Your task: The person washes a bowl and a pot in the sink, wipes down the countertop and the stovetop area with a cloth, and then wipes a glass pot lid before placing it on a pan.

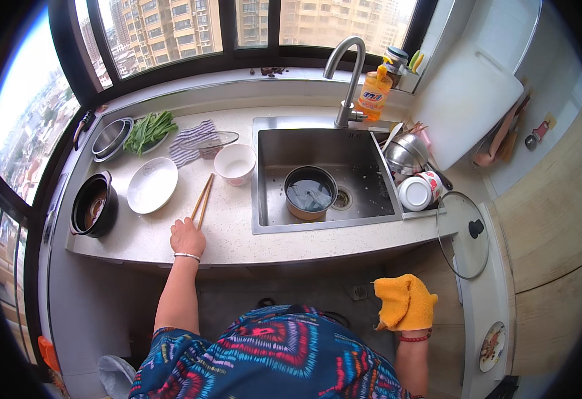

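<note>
My left hand [188, 237] grips the near ends of a pair of wooden chopsticks [204, 200] above the counter's front edge. Their tips point away, towards a white bowl [234, 163]. A white oval dish [153, 185] sits left of them, and beyond it a black pot [95, 205] has brownish residue inside. Over the floor at the right, a yellow cloth [406, 302] covers most of my right hand [413, 334], which holds it; the fingers are hidden. In the sink [281, 142], a pot [307, 209] holds water and something pale, beside the drain.
Leafy greens [151, 130], metal bowls [112, 138], a striped cloth [191, 142] and a glass lid [216, 139] lie at the back left. Beside the faucet [353, 75] stands a soap bottle [374, 95]. Another glass lid [463, 249] overhangs the right counter near a patterned plate [492, 346].
</note>
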The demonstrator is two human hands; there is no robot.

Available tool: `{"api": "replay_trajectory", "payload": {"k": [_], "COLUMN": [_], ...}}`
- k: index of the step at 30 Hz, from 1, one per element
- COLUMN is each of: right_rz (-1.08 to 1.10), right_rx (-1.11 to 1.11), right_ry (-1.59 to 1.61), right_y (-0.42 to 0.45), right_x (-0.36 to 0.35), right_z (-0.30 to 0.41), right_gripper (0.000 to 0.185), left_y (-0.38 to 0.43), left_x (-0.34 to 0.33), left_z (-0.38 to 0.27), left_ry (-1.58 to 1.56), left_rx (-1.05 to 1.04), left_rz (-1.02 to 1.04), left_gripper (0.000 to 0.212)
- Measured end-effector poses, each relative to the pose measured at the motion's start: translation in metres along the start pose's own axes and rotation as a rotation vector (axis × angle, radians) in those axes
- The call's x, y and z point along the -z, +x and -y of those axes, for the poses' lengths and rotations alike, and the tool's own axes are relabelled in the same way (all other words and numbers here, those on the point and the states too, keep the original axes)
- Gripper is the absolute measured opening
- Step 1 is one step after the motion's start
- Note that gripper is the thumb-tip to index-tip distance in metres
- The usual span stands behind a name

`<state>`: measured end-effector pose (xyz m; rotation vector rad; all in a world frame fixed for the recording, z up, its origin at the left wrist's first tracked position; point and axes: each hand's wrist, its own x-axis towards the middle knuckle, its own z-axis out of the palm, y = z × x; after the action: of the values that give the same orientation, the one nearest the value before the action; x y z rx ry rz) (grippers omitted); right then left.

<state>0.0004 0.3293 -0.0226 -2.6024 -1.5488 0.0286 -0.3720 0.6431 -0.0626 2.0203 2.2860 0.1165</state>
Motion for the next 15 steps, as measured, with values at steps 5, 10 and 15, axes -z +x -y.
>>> {"api": "replay_trajectory", "payload": {"k": [5, 10, 15], "right_rz": [-0.021, 0.175, 0.196], "right_rx": [0.019, -0.097, -0.137], "right_ry": [0.055, -0.103, 0.057], "right_y": [-0.009, -0.016, -0.02], "right_x": [-0.007, 0.004, 0.014], "right_z": [0.008, 0.023, 0.028], "right_gripper": [0.055, 0.064, 0.07], "left_y": [0.015, 0.017, 0.012], "left_x": [-0.008, -0.026, -0.032], "left_z": [0.012, 0.03, 0.033], "left_ry": [-0.009, -0.178, -0.626], "left_rx": [-0.026, -0.06, -0.374], "left_rz": [0.054, -0.089, -0.292], "left_gripper": [0.021, 0.015, 0.008]}}
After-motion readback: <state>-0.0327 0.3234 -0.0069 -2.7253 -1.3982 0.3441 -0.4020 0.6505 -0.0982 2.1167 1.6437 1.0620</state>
